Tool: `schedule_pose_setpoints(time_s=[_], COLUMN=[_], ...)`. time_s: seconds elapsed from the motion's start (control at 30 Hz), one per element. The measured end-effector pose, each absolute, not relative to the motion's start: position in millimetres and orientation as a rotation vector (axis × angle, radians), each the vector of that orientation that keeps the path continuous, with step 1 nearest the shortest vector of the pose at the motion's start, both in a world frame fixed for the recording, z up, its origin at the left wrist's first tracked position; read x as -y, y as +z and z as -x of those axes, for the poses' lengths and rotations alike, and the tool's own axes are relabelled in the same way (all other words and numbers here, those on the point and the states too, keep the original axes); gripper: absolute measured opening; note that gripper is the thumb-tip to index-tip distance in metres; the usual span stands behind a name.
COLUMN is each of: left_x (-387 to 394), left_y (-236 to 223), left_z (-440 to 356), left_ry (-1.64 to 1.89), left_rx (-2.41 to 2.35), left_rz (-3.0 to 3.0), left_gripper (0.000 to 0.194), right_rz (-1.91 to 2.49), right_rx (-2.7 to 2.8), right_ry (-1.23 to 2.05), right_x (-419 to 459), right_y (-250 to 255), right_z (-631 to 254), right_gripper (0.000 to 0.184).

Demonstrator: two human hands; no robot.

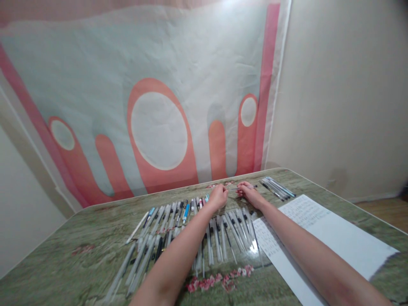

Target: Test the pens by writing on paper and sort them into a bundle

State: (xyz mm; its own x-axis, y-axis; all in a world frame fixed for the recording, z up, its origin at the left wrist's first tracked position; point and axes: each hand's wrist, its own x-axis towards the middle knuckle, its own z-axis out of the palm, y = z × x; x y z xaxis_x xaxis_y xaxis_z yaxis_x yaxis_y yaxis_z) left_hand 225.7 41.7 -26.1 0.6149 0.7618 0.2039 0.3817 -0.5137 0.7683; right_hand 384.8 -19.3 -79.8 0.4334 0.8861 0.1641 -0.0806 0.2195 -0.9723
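Observation:
Over the far part of the table, a slim pen (233,188) spans the gap between my two hands, with a dark end sticking out on the right. My right hand (247,192) pinches it with curled fingers. My left hand (219,196) is closed at the pen's other end; its fingertips are partly hidden. Below my hands lies a row of clear-barrelled pens (218,238), set side by side. A further row (164,216) to the left includes a blue pen (186,213). My left forearm covers part of the rows.
Several pens (276,188) lie grouped at the far right. Sheets of paper with handwriting (331,238) lie under and beside my right forearm. The green wood-patterned table (63,263) has pink flower prints. A patterned hanging (197,63) covers the wall behind the table.

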Motion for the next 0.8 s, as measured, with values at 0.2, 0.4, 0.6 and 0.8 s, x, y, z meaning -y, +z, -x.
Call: schedule_pose_setpoints(time_s=[0.2, 0.4, 0.6, 0.8], left_x=[-26, -30, -32, -30], left_y=[-18, -12, -16, -22], left_z=[-190, -166, -164, -166], left_ry=[0.737, 0.717, 0.723, 0.718], left_rx=[-0.696, -0.636, -0.627, -0.63], left_rz=[-0.847, -0.431, -0.3, -0.371], left_gripper=[0.011, 0.014, 0.012, 0.007], right_rz=[1.303, 1.382, 1.284, 1.245], right_rx=[1.153, 1.441, 1.819, 1.749], right_ry=[0.463, -0.14, -0.326, -0.387], right_x=[31, 42, 47, 46], right_y=[-55, -38, -49, -52], right_z=[-367, -326, -311, -317], right_gripper=[0.017, 0.019, 0.018, 0.02])
